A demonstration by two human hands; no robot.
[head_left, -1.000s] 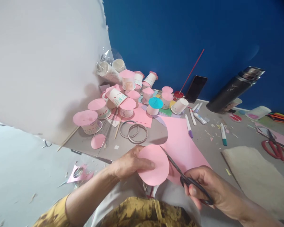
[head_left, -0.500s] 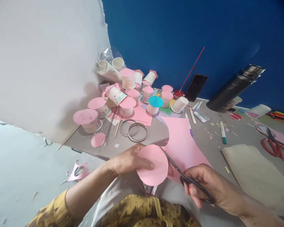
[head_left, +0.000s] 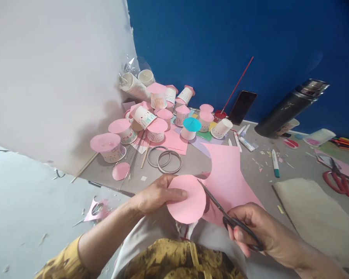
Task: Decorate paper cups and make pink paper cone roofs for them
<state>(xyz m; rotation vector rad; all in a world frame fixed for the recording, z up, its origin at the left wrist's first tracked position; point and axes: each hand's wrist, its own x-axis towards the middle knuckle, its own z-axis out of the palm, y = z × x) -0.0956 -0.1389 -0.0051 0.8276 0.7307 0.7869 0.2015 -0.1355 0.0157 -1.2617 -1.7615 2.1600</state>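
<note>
My left hand (head_left: 159,195) pinches a pink paper circle (head_left: 187,207) by its left side, thumb on top and the other fingers hidden beneath. My right hand (head_left: 253,228) grips black-handled scissors (head_left: 218,203) by the loops. Their blades point up and left, with the tips at the circle's upper right edge; whether they touch the paper I cannot tell. A larger pink sheet (head_left: 223,170) with a curved piece cut out of its left side lies behind the blades and hangs over the table's front edge.
Paper cups with pink paper tops (head_left: 106,149) crowd the back left, one with a blue top (head_left: 191,126). Two metal rings (head_left: 169,162) lie ahead of my left hand. To the right are a black flask (head_left: 291,108), red-handled scissors (head_left: 341,182), a marker (head_left: 275,163) and a beige cloth (head_left: 317,213).
The pink circle has risen slightly and turned a little in my left hand. The larger sheet has shifted a bit to the right. My right hand with the scissors has hardly moved.
</note>
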